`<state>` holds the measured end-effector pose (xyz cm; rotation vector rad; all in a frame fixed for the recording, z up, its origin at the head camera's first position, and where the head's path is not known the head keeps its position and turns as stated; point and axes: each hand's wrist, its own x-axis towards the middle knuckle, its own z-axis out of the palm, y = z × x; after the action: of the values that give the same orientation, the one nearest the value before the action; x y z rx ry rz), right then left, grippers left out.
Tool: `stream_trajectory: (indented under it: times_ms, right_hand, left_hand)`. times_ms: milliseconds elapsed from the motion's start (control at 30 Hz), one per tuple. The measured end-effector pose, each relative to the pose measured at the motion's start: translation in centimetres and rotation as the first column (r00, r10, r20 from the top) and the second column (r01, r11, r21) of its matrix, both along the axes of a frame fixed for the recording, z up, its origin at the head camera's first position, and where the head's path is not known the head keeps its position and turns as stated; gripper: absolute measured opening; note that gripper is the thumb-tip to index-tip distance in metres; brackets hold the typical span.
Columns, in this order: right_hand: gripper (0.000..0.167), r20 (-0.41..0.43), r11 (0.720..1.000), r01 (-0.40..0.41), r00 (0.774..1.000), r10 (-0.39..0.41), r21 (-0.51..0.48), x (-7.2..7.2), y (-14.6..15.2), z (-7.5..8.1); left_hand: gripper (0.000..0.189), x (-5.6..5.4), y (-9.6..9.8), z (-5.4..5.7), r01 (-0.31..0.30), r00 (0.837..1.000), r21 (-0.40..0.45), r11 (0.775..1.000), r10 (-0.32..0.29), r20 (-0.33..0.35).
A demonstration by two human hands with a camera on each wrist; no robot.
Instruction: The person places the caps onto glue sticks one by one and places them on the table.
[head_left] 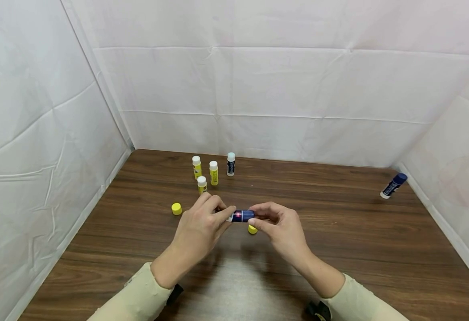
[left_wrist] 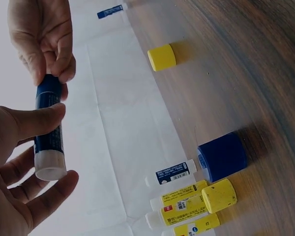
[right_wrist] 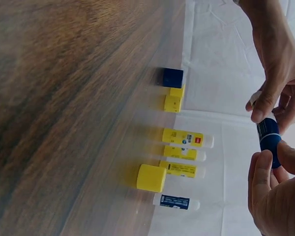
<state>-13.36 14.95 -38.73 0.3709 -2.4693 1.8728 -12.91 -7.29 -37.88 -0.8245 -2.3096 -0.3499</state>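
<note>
A dark blue glue stick (head_left: 238,216) is held level between the two hands above the table. The left hand (head_left: 204,220) grips its body near the white base, thumb along the side, as the left wrist view shows. Fingertips of the right hand (head_left: 282,227) pinch the blue cap (right_wrist: 270,143), which sits on the other end of the stick. Below the hands lies a yellow cap (head_left: 252,229), partly covered by the right hand in the head view. Another yellow cap (head_left: 176,208) lies left of the left hand.
Beyond the left hand stand yellow glue sticks (head_left: 213,174) with white tops, uncapped, and an uncapped dark blue one (head_left: 231,165). A loose blue cap (left_wrist: 223,157) shows near them. Far right, a capped blue glue stick (head_left: 393,185) appears tilted near the white side sheet (head_left: 459,178).
</note>
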Motion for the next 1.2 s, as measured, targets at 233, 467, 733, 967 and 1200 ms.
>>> stream_trajectory:
  times_ms: [233, 467, 733, 967, 1200]
  right_hand:
    - [0.018, -0.03, 0.999, 0.042, 0.999, -0.041, 0.009, 0.4, -0.2, 0.3]
    - [0.018, -0.022, 0.997, 0.082, 0.996, -0.082, -0.008, 0.6, -0.7, 0.2]
    - [0.018, -0.024, 0.994, 0.107, 0.994, -0.107, -0.015, 0.8, -0.9, 0.2]
    - [0.018, -0.028, 0.993, 0.115, 0.993, -0.116, -0.027, 0.9, -1.0, 0.4]
    - [0.017, -0.011, 0.993, 0.11, 0.994, -0.11, -0.036, 1.0, -1.1, 0.4]
  left_hand:
    - [0.03, -0.1, -0.1, 0.1, 0.039, 0.996, -0.019, 0.999, -0.041, -0.082]
    - [0.026, -0.4, 0.1, -0.2, 0.052, 0.986, -0.044, 0.998, -0.058, -0.156]
    - [0.023, -0.6, 0.3, -0.4, 0.07, 0.981, -0.036, 0.997, -0.075, -0.176]
    - [0.023, -0.6, 0.5, -0.2, 0.075, 0.979, -0.024, 0.997, -0.079, -0.19]
    - [0.021, -0.6, 0.5, -0.5, 0.07, 0.979, -0.025, 0.997, -0.073, -0.193]
